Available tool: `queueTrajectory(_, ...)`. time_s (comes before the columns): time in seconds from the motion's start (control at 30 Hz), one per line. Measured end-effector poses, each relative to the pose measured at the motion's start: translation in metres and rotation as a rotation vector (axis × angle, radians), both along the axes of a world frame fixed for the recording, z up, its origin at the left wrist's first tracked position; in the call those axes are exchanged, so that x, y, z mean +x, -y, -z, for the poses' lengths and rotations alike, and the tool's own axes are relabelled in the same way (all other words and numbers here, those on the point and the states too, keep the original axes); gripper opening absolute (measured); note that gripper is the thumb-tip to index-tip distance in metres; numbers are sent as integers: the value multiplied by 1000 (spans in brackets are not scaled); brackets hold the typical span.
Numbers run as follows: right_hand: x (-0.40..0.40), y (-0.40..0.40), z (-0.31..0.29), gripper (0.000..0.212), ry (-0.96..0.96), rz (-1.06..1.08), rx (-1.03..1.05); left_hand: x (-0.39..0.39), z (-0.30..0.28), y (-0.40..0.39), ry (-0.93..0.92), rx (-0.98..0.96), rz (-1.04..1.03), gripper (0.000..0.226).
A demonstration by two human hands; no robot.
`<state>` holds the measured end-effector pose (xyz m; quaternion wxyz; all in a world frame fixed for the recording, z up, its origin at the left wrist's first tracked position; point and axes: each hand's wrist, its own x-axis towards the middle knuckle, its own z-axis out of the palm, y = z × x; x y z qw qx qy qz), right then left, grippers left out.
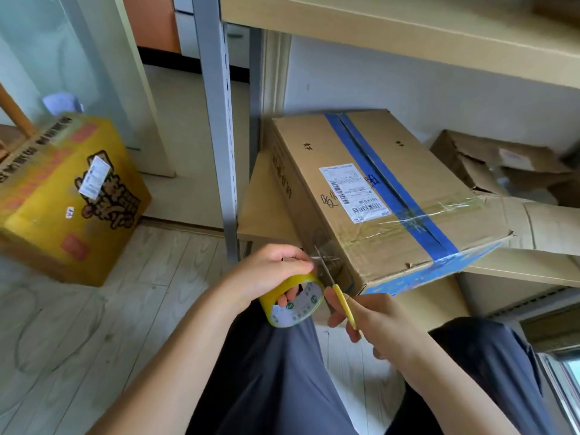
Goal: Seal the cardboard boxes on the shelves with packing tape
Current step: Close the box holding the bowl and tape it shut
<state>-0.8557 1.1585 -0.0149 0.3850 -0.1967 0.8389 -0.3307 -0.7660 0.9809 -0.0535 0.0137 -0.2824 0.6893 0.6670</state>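
A yellow roll of packing tape (293,298) is gripped by the left hand (270,271) while yellow-handled scissors (337,290) are held in the right hand (376,321) beside the blue-taped brown cardboard box (376,196).

**Labels and markings, mostly too blurred to read**

A white shipping label (354,192) with barcodes is sitting on top of the cardboard box (376,196); its small print is not resolving. Handwritten black characters are showing beside the label and along the box's left side, none clearly legible. A second barcode sticker (94,176) is lying on the yellow carton (66,196), over bold cartoon lettering that is staying unreadable. Small green round logos are showing inside the tape roll (293,301).
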Motion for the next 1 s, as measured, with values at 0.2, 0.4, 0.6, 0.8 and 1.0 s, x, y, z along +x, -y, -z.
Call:
queueTrajectory(0.2,9,8,7,50,-102,41,-54,-3,2,-5,-1,18,-60,14)
queueTrajectory(0.4,23,-6,-6,35,-125,-138,-18,27,-18,3,-37,-5,-86,13)
queueTrajectory(0.6,-5,-47,-89,21,-618,17,-121,13,-105,-14,-384,-41,-149,11)
queueTrajectory(0.8,-117,-77,-219,16,-1224,-133,-138,-61,-212,-71,-736,53,-74,21)
queueTrajectory(1.0,-235,-16,-260,29,-1185,-149,122,-134,-268,-103,-806,-36,-141,30)
